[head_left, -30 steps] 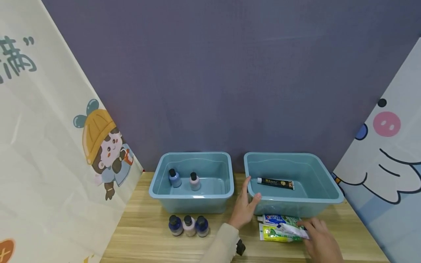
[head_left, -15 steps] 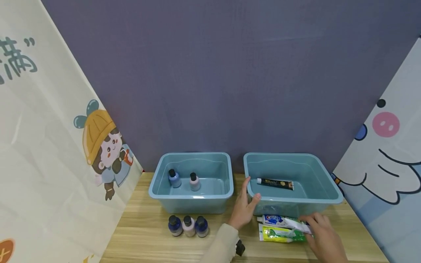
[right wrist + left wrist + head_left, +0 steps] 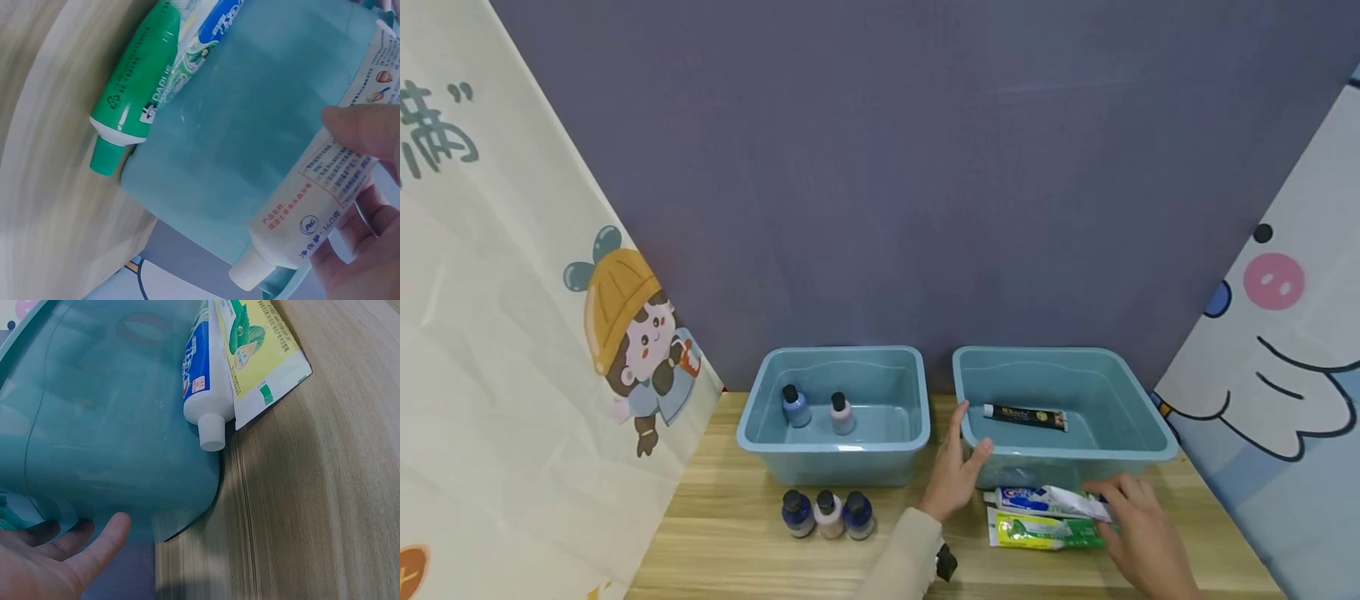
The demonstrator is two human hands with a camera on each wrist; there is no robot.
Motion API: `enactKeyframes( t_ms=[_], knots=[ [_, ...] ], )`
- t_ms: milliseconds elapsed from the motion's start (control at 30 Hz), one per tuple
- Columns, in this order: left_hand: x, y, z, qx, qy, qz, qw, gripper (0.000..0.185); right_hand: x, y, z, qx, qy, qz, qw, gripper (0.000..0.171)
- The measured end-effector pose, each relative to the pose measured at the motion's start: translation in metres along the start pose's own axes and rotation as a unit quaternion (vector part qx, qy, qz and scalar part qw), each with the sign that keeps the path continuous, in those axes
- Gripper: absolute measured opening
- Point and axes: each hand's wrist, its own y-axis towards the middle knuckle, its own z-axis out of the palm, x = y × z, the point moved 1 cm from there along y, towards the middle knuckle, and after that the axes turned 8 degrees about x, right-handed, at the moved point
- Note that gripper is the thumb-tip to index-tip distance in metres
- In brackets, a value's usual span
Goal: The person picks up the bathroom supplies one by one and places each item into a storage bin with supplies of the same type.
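My right hand [image 3: 1138,533] pinches a white toothpaste tube [image 3: 319,194] between thumb and fingers; red and blue print shows on it in the right wrist view. In the head view this tube overlaps a blue Crest toothpaste tube [image 3: 1021,498] lying along the front of the right bin [image 3: 1142,454]. In front of that lies a yellow and green toothpaste tube [image 3: 1037,531]. My left hand [image 3: 951,483] rests at the bin's front left corner, fingers extended against its outer wall in the left wrist view. Inside that bin lies a black toothpaste tube [image 3: 1026,417].
A second blue-green bin [image 3: 835,462] stands to the left, with a blue bottle [image 3: 797,412] and a pink bottle [image 3: 842,418] inside. Several small black-capped bottles, one a pale pink bottle [image 3: 829,518], stand before it on the wooden table [image 3: 722,533]. A grey-purple wall [image 3: 925,167] rises behind.
My right hand has raised the white tube from over the yellow and green tube toward the bin's front wall, uncovering more of the green part. My left hand stays at the bin's corner.
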Motion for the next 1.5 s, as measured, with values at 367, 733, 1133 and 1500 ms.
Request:
enactKeyframes(
  t_ms=[367, 733, 1133, 1500],
  knots=[
    [-0.002, 0.0, -0.001, 0.001, 0.004, -0.002, 1.0, 0.067, 0.001, 0.004, -0.007, 0.002, 0.0, 0.006, 1.0, 0.049],
    [-0.006, -0.003, -0.002, -0.004, -0.004, 0.005, 1.0, 0.069, -0.001, 0.011, -0.011, -0.03, 0.006, -0.006, 1.0, 0.048],
    [-0.005, -0.003, 0.0, 0.001, -0.012, 0.004, 0.9999, 0.068, 0.0, 0.019, -0.021, -0.059, 0.02, -0.021, 0.998, 0.053],
    [0.0, 0.001, -0.001, -0.008, -0.006, 0.004, 0.9999, 0.066, 0.001, 0.034, -0.033, -0.092, 0.014, -0.044, 0.995, 0.052]
  ],
)
